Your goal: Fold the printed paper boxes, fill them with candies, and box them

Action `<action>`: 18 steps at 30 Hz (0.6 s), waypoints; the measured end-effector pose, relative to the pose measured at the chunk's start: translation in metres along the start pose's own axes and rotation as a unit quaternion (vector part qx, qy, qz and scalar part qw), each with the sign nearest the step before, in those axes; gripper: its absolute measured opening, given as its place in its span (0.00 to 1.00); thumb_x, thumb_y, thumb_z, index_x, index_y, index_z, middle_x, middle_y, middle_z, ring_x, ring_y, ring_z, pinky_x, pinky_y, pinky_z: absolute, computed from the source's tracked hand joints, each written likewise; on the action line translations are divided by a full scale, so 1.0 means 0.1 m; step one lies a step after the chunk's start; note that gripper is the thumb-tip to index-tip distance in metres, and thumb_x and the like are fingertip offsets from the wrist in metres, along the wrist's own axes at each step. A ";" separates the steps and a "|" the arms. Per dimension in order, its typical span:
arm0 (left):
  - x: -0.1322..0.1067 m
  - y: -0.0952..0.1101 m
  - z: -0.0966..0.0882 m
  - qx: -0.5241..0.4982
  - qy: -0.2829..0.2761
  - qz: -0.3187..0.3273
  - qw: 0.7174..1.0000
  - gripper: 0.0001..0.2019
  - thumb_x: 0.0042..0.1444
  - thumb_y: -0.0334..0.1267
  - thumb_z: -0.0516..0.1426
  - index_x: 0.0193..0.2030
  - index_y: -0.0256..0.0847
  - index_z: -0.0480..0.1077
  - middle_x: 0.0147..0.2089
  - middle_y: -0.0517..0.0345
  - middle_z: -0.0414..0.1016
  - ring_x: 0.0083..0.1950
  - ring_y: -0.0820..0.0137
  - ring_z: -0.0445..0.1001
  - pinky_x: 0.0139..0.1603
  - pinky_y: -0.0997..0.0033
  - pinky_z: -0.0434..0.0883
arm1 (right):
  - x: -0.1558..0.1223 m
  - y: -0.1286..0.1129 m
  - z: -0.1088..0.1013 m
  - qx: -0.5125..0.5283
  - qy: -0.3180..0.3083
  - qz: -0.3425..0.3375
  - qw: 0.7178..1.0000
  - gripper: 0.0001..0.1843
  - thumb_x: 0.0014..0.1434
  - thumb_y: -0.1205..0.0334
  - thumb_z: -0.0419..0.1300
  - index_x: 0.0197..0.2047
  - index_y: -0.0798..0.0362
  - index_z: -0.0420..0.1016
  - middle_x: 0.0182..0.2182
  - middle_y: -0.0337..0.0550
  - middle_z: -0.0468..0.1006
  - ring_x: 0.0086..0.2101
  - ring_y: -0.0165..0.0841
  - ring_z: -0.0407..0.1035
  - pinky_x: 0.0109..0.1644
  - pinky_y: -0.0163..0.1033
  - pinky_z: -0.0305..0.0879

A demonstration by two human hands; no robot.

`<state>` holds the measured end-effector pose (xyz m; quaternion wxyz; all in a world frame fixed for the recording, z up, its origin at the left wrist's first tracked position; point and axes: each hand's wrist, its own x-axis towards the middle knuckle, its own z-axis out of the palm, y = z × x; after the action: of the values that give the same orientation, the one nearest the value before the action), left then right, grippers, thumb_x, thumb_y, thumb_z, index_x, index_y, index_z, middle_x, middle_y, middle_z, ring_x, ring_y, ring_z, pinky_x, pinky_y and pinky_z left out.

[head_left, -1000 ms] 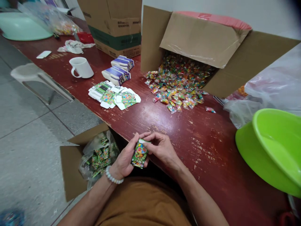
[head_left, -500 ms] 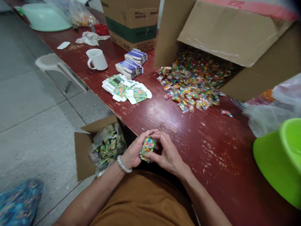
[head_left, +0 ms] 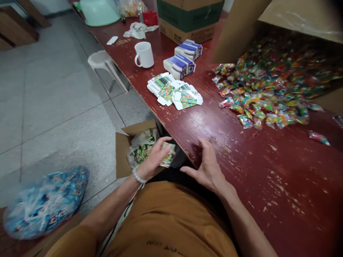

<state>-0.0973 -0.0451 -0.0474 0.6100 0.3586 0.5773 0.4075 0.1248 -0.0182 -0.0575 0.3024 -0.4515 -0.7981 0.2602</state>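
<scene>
My left hand (head_left: 152,160), with a white bead bracelet on the wrist, holds a small green printed box (head_left: 168,154) just over the table's near edge. Below it on the floor stands an open cardboard box (head_left: 123,157) with a plastic bag of similar green boxes (head_left: 140,151). My right hand (head_left: 207,167) hovers over the red table's near edge (head_left: 241,171), fingers spread and nothing in it. Flat unfolded green-and-white box blanks (head_left: 174,92) lie in a pile farther up the table.
A heap of colourful wrapped candies (head_left: 262,96) spills from a big cardboard box (head_left: 241,32) lying on its side. Purple-and-white boxes (head_left: 183,60), a white mug (head_left: 144,54), a green-banded carton (head_left: 187,18) and a mint basin (head_left: 99,10) stand farther off. A white stool (head_left: 103,62) and a blue patterned bag (head_left: 45,203) are on the floor.
Both hands held the green box together; now my right hand has let go and my left hand carries it left toward the floor box. The view has swung left.
</scene>
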 end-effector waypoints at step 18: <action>1.93 1.24 0.28 0.680 0.174 0.264 0.662 0.23 0.59 0.48 0.59 0.58 0.39 0.72 0.60 0.32 0.64 0.60 0.40 0.59 0.57 0.39 0.55 | 0.06 0.16 0.06 0.009 0.119 -0.014 0.993 0.14 0.60 0.70 0.59 0.50 0.51 0.72 0.42 0.47 0.79 0.43 0.39 0.71 0.48 0.45 0.67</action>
<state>-0.0793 0.1824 -0.0123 -0.0483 0.7332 0.6708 0.1003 0.1268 -0.0065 -0.0709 0.4028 -0.4654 -0.7604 0.2072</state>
